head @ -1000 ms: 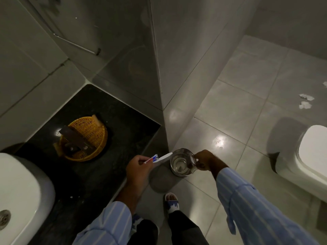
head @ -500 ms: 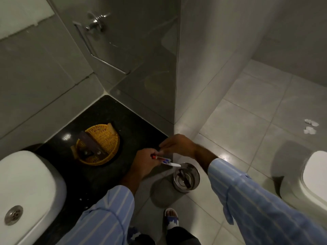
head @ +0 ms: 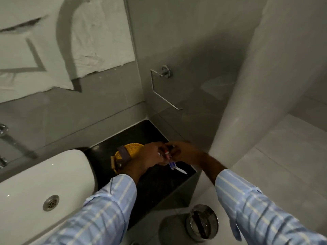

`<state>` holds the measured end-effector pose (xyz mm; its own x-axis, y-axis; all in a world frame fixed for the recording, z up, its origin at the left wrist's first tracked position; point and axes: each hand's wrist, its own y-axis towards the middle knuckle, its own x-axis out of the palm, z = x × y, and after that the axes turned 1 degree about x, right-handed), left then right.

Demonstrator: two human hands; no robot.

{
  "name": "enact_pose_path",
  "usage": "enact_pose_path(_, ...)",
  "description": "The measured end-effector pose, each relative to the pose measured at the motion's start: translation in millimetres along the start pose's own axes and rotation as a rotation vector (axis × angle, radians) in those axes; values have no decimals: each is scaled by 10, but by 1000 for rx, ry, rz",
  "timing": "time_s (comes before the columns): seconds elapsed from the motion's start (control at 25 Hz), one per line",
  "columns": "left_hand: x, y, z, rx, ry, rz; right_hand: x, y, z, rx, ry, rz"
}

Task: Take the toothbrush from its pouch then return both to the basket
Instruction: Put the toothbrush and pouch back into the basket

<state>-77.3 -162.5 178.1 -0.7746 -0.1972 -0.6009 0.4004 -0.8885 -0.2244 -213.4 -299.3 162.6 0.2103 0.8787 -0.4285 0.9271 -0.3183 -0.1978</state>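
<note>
Shirt sleeves are light blue with pale white stripes. Basket is yellow-orange wicker, sitting on a black counter. Sink is white, walls grey, steel bin shiny silver. Toothbrush pouch has blue, white and red on it.

Woven wicker basket on glossy black stone counter (polished steel bin, glazed white ceramic basin).
</note>
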Motion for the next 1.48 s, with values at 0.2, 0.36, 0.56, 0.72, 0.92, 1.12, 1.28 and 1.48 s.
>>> enact_pose_path(0.2, -380, -72, -248, -111, -366, 97, 169, 396, -189, -23, 168, -48)
enact_pose_path(0.36, -642, -7, -566, -194, -564, 128, 348, 771, -196, 26, 265, -13)
enact_pose_path(0.56, -997, 326, -1096, -224, -495, 213, 435, 1297, -101, 141, 276, 37)
enact_pose_path(0.72, -1210, 674, -1486, -236, -362, 293, 538, 1772, 3, 218, 179, 75)
enact_pose_path(0.92, -1345, 1140, -1945, -260, -229, 136, 709, 2318, 142, 220, -109, 39)
enact_pose_path(1.12, -1359, 1538, -2274, -291, -191, -25, 877, 2698, 361, 274, -209, -20)
enact_pose_path(1.28, -1305, 1768, -2471, -246, -52, -122, 947, 2884, 519, 287, -261, -97)
enact_pose_path(1.48, -1303, 1944, -2641, -199, 151, -164, 1027, 3028, 632, 291, -337, -128)
